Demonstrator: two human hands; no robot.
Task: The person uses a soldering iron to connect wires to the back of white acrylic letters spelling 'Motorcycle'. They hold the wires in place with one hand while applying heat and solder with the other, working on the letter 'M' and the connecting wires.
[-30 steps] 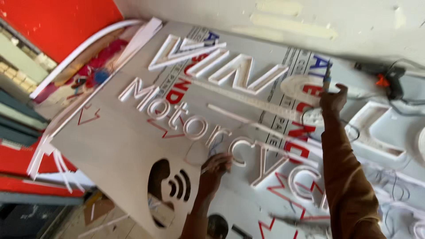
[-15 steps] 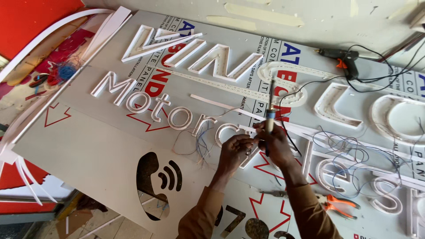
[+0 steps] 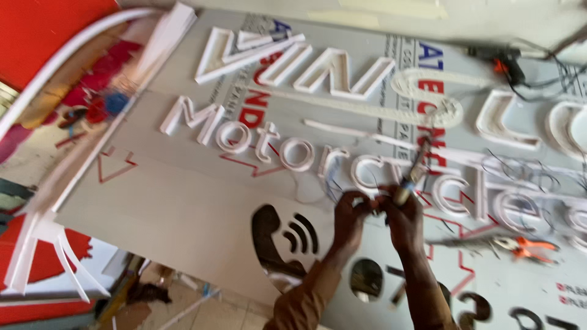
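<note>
Both my hands meet over a large white sign panel (image 3: 183,208) that carries raised white channel letters (image 3: 287,150). My right hand (image 3: 403,214) grips a thin pen-like tool (image 3: 414,171) that points up and away from me. My left hand (image 3: 353,211) is closed right beside it, fingers pinching at thin dark wires (image 3: 333,183) near a round letter. What exactly the left fingers hold is blurred.
Orange-handled pliers (image 3: 529,247) lie on the panel to the right. A glue gun (image 3: 501,61) with cables rests at the far right. Loose wires (image 3: 520,168) trail across the right-hand letters. A phone-shaped cutout (image 3: 278,235) opens near the panel's front edge. Red boards (image 3: 43,30) stand left.
The view has shifted and blurred. My right hand came back from the far letters to meet my left hand, and both now stay together at the lower row of letters.
</note>
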